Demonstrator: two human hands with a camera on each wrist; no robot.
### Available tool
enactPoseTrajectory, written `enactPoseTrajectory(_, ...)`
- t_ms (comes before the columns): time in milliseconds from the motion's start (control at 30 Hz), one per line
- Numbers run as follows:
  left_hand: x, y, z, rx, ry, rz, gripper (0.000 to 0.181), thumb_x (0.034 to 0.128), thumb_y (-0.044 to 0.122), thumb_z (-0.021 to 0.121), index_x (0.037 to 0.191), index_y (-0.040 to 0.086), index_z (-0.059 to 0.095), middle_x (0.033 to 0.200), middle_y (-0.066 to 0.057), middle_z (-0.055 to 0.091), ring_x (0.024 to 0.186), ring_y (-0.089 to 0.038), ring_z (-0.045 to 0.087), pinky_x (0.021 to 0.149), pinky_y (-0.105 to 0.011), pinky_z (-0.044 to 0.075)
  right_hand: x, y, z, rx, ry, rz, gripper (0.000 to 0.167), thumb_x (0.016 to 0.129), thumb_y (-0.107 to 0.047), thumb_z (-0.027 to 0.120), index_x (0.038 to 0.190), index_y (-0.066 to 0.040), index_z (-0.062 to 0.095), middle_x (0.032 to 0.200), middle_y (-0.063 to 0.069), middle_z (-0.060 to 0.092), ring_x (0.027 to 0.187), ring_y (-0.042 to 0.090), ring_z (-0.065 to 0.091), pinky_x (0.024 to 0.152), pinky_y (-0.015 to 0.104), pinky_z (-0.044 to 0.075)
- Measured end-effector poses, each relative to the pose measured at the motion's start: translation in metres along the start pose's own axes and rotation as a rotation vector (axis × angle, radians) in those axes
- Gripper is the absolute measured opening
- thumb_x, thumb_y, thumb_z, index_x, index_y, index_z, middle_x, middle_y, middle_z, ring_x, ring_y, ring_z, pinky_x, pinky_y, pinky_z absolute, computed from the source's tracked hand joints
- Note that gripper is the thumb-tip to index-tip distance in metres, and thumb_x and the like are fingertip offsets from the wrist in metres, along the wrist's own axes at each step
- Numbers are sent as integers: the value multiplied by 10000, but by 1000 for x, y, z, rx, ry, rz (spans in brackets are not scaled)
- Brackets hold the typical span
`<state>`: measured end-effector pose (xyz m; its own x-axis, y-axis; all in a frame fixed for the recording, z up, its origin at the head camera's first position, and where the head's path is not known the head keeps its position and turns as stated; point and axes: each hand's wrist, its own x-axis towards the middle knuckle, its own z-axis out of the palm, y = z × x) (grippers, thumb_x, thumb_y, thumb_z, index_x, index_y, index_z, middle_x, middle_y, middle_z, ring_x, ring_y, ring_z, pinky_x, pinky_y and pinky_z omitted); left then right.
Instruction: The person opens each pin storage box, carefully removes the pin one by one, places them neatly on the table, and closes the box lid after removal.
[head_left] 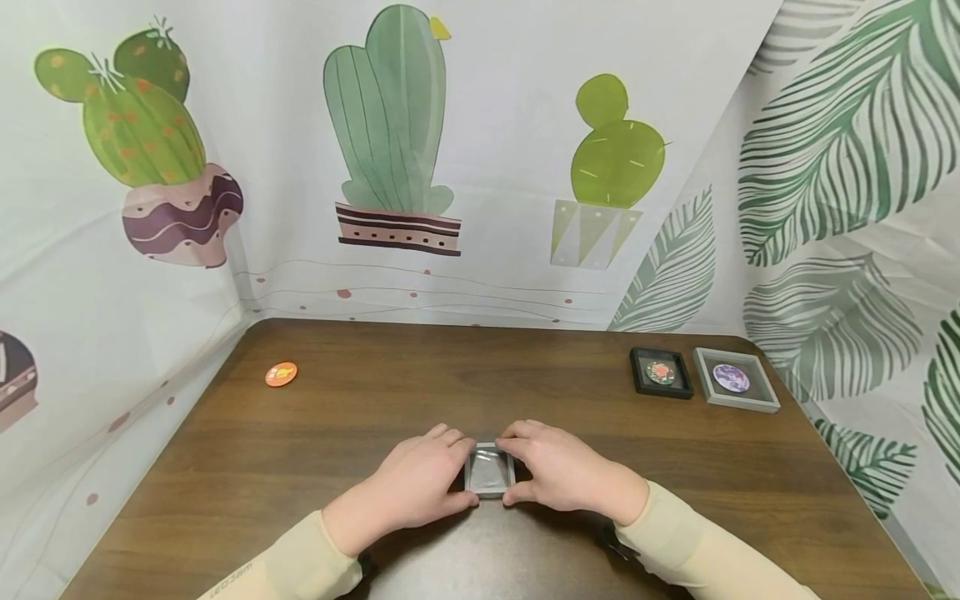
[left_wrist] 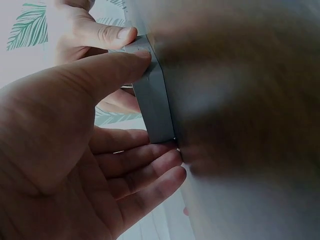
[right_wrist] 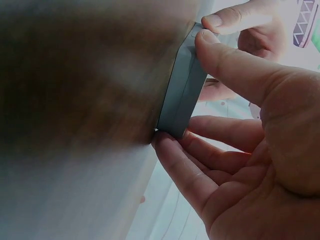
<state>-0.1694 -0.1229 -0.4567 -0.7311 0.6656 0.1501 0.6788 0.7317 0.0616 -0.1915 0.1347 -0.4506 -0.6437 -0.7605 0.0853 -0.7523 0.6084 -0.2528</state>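
Note:
A small grey square frame (head_left: 489, 472) with a shiny clear middle lies on the table between both hands. My left hand (head_left: 418, 482) grips its left side, thumb at the near corner and fingers at the far corner. On the right side, my right hand (head_left: 558, 468) holds it the same way. The left wrist view shows the frame's grey edge (left_wrist: 156, 100) between thumb and fingers of the left hand (left_wrist: 90, 145). In the right wrist view the edge (right_wrist: 182, 90) is between thumb and fingers of the right hand (right_wrist: 250, 135).
An orange round badge (head_left: 281, 374) lies at the table's back left. At the back right are a black frame (head_left: 642, 387) holding a dark round badge (head_left: 661, 372) and a light grey frame (head_left: 738, 403) with a purple badge (head_left: 731, 378). Printed cloth (head_left: 510, 167) hangs behind the table.

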Motion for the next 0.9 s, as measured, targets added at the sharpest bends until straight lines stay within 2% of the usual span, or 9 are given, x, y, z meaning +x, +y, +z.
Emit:
enactPoseTrajectory(200, 2, 1, 2, 13, 8, 1, 626, 843, 472, 924, 1236, 31, 717, 1130, -37, 713, 1047, -213, 646, 816, -363, 612, 0, 0, -1, 0, 13, -12, 697, 890, -421, 954, 1385, 16, 729, 1321, 76, 701, 1183, 220, 695, 1008, 394, 599)
enactPoseTrajectory(900, 1, 1, 0, 7, 2, -3, 624, 834, 470, 932, 1223, 34, 713, 1120, -34, 706, 1041, -210, 645, 818, -364, 616, -2, 4, -3, 36, -12, -34, 680, 914, -413, 935, 1400, 5, 709, 1355, 62, 690, 1233, 209, 671, 1033, 399, 587)
